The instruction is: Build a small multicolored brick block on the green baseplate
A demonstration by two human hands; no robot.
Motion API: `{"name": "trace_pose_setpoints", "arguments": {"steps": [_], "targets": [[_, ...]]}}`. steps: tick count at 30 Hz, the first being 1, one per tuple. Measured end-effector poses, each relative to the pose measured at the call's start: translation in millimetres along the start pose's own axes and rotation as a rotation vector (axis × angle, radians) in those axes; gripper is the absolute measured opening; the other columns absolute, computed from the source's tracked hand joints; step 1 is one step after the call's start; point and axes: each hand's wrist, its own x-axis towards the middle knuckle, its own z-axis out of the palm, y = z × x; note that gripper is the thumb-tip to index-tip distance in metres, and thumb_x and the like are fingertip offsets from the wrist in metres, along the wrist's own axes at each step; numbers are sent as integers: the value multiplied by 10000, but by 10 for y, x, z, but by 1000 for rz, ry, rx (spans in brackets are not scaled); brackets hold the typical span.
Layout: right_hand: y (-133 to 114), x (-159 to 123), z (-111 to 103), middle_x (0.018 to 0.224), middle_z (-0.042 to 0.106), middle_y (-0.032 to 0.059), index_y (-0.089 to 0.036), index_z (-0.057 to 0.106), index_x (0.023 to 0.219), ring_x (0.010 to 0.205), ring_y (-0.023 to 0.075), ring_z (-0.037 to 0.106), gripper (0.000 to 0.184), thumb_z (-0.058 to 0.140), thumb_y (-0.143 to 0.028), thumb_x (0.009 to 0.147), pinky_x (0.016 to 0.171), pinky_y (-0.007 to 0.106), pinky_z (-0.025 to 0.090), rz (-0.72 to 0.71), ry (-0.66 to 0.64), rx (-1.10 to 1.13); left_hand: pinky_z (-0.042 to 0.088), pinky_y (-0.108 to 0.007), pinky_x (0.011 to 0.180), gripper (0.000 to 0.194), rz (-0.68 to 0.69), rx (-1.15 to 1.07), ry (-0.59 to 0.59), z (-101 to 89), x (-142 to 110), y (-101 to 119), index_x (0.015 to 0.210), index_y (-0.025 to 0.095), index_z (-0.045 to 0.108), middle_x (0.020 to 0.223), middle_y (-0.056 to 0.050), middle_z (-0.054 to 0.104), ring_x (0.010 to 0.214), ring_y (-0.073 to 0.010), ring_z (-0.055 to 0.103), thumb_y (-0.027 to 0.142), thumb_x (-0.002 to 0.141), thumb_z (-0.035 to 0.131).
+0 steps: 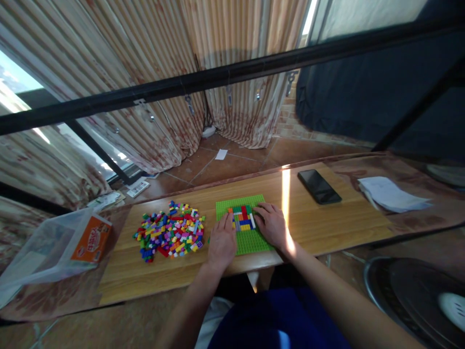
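Note:
A green baseplate [236, 204] lies on the wooden table [327, 223] in front of me. A small block of coloured bricks [242, 216] in red, blue, yellow, white and orange is stuck on the plate. My left hand [221, 241] rests on the plate's left edge, its fingers together and reaching to the bricks. My right hand [271, 223] lies on the plate's right side, fingers curled against the bricks' right edge. Whether either hand pinches a brick is hidden. A pile of loose coloured bricks [169, 231] lies to the left of the plate.
A black phone [318, 186] lies on the table at the right, and white papers [390, 193] lie farther right. A clear plastic bag with an orange box [89, 239] sits at the left end. Curtains and a black bar stand behind; a fan [417, 295] is at lower right.

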Motion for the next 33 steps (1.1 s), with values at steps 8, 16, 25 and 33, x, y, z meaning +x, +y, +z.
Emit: {"name": "trace_pose_setpoints", "arguments": {"steps": [8,16,25,33], "targets": [[66,-31,58,1182,648,95,-225,681,1119,1087,274,545,275,510,-277,909,912,447,436,-37,30,6,389,-445,1044,487,-25,151,-35,57,-42,89,1434,147,396,1368,-153,545,1254,-263,486,215,952,381],[111,-41,88,1176,650,100,-210,680,1105,1068,278,553,276,497,-312,924,893,441,446,-72,43,-30,383,-462,1018,476,-65,160,16,148,-82,128,1432,153,388,1342,-135,561,1208,-275,498,238,964,360],[112,-33,65,1169,649,112,-200,673,1119,1079,274,551,286,478,-312,941,892,441,462,-86,35,-37,347,-464,1057,497,-66,59,71,198,-128,69,1439,171,376,1374,-120,537,1265,-267,455,278,955,403],[127,-49,61,1159,656,117,-185,682,1104,1089,268,554,339,449,-388,965,927,443,456,-79,23,-34,360,-446,1044,489,-37,11,104,181,-129,41,1418,186,402,1351,-108,550,1244,-260,470,259,937,450]]}}
